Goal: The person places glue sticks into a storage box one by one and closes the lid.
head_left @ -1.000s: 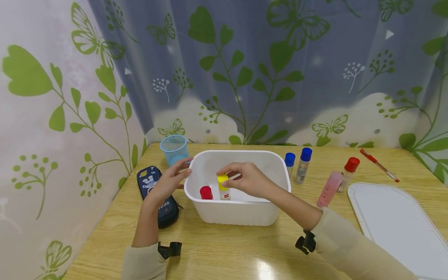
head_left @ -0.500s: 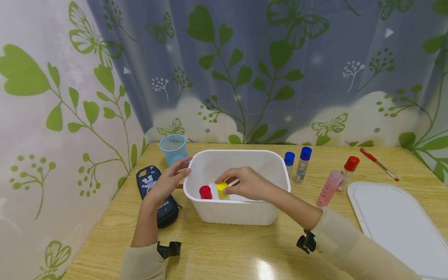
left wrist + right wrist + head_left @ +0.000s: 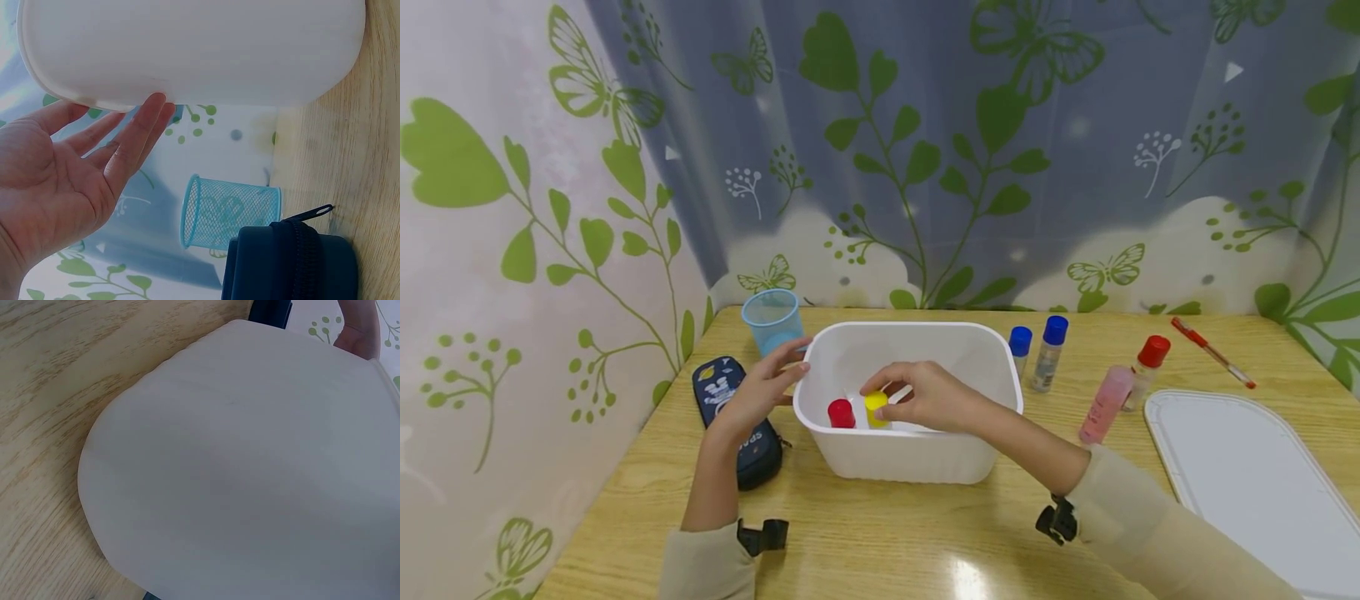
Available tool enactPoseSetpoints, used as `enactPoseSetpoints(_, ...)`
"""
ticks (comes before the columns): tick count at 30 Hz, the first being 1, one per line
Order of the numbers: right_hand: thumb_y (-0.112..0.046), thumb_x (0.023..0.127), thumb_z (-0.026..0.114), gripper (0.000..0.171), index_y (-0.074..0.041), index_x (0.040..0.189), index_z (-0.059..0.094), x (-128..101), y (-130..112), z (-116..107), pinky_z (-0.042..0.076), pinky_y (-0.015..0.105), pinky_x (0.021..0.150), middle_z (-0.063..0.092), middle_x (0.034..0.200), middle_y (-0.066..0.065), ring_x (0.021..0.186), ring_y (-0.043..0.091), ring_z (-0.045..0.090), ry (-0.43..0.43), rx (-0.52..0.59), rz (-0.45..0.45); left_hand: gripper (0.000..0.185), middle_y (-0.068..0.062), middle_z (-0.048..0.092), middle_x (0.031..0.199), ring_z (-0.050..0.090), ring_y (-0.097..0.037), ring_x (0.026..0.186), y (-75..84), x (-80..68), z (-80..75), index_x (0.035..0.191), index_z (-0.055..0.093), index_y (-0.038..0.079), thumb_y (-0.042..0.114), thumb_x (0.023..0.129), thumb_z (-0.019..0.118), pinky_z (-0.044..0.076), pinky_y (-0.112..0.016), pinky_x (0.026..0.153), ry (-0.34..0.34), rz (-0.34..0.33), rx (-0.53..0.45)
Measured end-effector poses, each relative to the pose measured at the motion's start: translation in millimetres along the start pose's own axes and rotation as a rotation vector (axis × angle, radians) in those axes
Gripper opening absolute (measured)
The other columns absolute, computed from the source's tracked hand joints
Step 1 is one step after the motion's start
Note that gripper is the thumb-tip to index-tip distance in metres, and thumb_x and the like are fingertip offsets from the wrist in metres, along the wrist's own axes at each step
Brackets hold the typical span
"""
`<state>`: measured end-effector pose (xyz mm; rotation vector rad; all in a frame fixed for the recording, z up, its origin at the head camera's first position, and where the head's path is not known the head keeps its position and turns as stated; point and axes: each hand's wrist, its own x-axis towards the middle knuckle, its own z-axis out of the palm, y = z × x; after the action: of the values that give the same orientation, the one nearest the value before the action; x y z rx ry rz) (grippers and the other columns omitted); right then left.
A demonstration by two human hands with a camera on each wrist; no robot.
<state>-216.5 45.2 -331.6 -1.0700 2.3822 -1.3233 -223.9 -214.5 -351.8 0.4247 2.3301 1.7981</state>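
A white plastic bin (image 3: 910, 457) stands on the wooden table. Inside it, my right hand (image 3: 931, 395) pinches the yellow cap of a small bottle (image 3: 874, 401) between thumb and fingers; the bin's front wall hides most of the bottle. Just left of it is a red-capped bottle (image 3: 841, 413), only its cap showing. My left hand (image 3: 762, 390) rests against the bin's left end. In the left wrist view, the fairly straight fingers (image 3: 140, 128) touch the outer wall. The right wrist view shows mostly the bin's outside, with the right hand out of sight.
Left of the bin lie a dark pencil case (image 3: 758, 454) and a light blue mesh cup (image 3: 772, 321). On the right stand two blue-capped bottles (image 3: 1048, 357), a pink bottle (image 3: 1107, 406) and a red-capped clear bottle (image 3: 1147, 367). A red pen (image 3: 1213, 353) and white lid (image 3: 1247, 475) lie farther right.
My right hand has lowered the yellow-capped bottle deeper into the bin, so its label is now hidden. The left hand has stayed against the bin's end.
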Motion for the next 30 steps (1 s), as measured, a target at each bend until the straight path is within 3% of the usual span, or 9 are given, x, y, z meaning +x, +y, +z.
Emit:
enactPoseSetpoints(21, -0.013, 0.083, 0.069, 0.025, -0.007, 0.107, 0.066, -1.6, -1.5, -0.5, 0.049, 0.024, 0.077, 0.061, 0.108, -0.001, 0.095, 0.016, 0.054, -0.076, -0.036, -0.03, 0.051, -0.021, 0.035, 0.137, 0.044, -0.037, 0.116, -0.3, -0.2, 0.0, 0.143, 0.029, 0.007, 0.024, 0.098, 0.046, 0.044, -0.049, 0.086, 0.002, 0.001, 0.006)
enactPoseSetpoints(30, -0.014, 0.084, 0.069, 0.027, -0.006, 0.11, 0.064, -4.8, -3.5, -4.7, 0.049, 0.023, 0.078, 0.062, 0.106, 0.0, 0.095, 0.014, 0.057, -0.061, -0.008, -0.035, 0.051, -0.021, 0.035, 0.137, 0.044, -0.037, 0.116, 0.9, -0.9, 0.4, 0.143, 0.029, 0.007, 0.024, 0.098, 0.047, 0.044, -0.049, 0.085, 0.005, -0.007, 0.005)
